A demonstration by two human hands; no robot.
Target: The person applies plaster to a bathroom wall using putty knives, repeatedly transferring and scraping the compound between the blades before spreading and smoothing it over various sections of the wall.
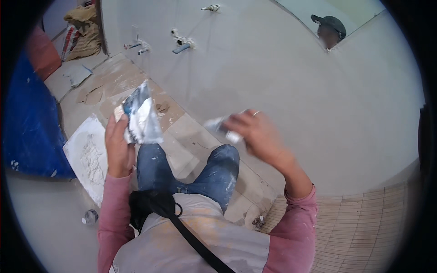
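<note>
My left hand [119,141] is closed around a wide putty knife [145,113], held up in front of my left knee. Its shiny metal blade is smeared with pale filler, and a bit of blue shows by my fingers. Over to the right, near the wall, my right hand [261,134] grips a second tool, a scraper [217,125] with a pale flat blade. That hand and its blade are smeared by motion, and the fingers cover the handle. The grey wall [291,91] rises beside the right hand; I cannot tell whether the blade touches it.
A white board [75,150] bearing powdery filler [93,159] lies left of my legs. Beyond it hangs blue sheeting [32,118]. Pipe stubs [183,45] jut from the wall. Sacks [84,34] stand far left. A person in a cap [331,29] shows at upper right.
</note>
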